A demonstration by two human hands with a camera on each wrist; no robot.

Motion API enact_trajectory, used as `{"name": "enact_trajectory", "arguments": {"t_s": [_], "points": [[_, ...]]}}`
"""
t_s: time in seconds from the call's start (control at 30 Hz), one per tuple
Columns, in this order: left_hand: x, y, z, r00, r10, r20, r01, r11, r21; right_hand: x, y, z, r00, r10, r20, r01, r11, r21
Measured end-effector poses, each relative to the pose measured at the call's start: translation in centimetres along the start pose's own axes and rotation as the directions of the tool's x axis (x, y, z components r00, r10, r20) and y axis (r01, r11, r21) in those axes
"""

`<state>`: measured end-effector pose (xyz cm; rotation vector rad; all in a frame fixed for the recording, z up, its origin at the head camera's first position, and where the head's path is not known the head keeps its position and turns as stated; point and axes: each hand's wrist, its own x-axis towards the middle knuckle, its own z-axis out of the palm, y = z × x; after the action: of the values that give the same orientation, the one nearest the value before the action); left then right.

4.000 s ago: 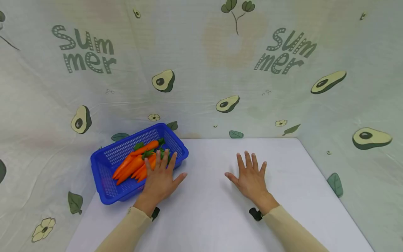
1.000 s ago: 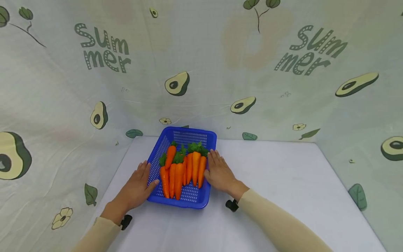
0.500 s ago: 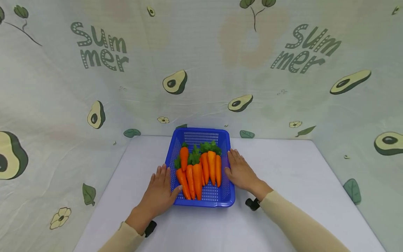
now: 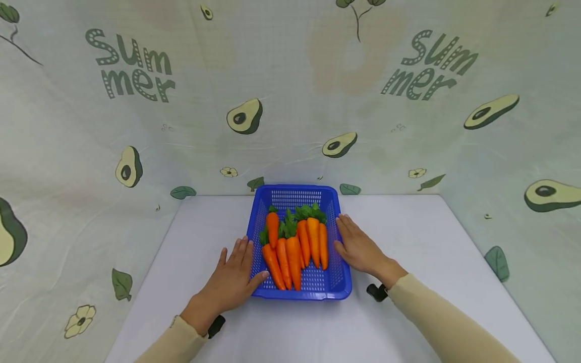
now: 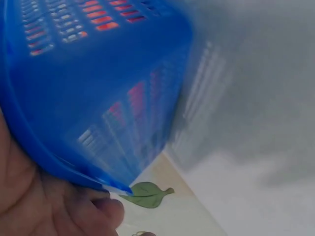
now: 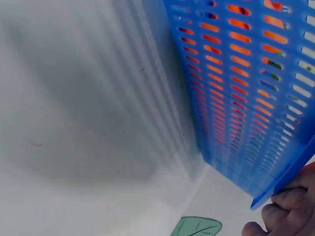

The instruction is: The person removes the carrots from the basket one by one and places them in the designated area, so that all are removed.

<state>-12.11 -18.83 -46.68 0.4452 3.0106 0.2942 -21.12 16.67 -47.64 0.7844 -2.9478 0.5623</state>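
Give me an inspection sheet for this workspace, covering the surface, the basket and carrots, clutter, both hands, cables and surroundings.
Surface: white table, flat, matte.
Job's things: blue slotted basket near the table's middle, its long side running away from the person; a bunch of orange carrots with green tops lies inside, tops toward the far end.
Clutter: nothing seen.
Hands: left hand flat against the basket's left side, thumb at the rim; right hand flat against its right side. Fingers straight on both.
Cables: nothing seen; a small black wrist mount sits at each cuff.
Surroundings: pale cloth backdrop printed with avocados, leaves and "Summer" walls the table on three sides.
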Motion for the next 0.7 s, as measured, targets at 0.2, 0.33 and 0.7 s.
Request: {"name": "enact_trajectory", "arguments": {"t_s": [0.2, 0.33, 0.7], "points": [[0.0, -0.3, 0.2, 1.000, -0.012, 0.016, 0.012, 1.000, -0.022, 0.8, 0.3, 0.0, 1.000, 0.002, 0.025, -0.001, 0.999, -0.041], [-0.2, 0.2, 0.2, 1.000, -0.025, 0.001, 0.025, 1.000, -0.015, 1.2, 0.4, -0.2, 0.999, -0.016, 0.031, 0.018, 0.996, -0.084], [0.5, -1.6, -0.1, 1.000, 0.024, 0.005, -0.024, 1.000, 0.000, 1.0, -0.8, -0.5, 0.991, 0.085, 0.101, -0.076, 0.992, -0.098]]}}
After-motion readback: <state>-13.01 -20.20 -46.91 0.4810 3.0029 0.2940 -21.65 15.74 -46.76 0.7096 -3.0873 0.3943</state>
